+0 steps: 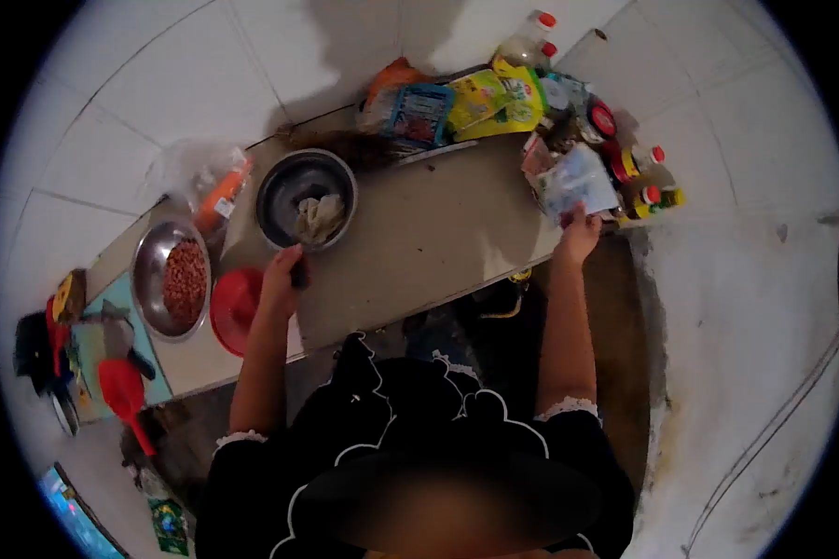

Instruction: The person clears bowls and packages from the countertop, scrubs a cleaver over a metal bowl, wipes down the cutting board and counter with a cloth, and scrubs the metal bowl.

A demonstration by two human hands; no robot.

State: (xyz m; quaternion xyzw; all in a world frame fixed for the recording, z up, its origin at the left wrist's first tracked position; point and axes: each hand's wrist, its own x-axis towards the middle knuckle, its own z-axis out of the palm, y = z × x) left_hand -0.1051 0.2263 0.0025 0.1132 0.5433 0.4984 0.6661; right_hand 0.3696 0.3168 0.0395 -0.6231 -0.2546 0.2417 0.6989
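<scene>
So the pale plastic packet [580, 180] is at the right end of the counter [429, 214], just in front of the bottles and jars [629, 163]. It's kinda crumpled, but its long axis looks to run roughly from the wall side toward the person, near end pointing at the right hand [579, 235]. That hand has its fingertips right at the packet's near edge, fingers mostly together. Can't tell if it's really pinching it or just touching.

Left hand [284, 273] is well apart from that, by the near rim of the metal bowl [275, 200], fingers curled in. There's a dark patch at its inner side, too blurry to name, so can't say what it grips, if anything. In the bowl sits a pale, floppy lump [321, 219], its longer way slanting from upper right to lower left.

Also a red basin [236, 312] just beside the left hand, and past it a steel bowl [152, 279] with reddish nuts or beans [185, 282].
</scene>
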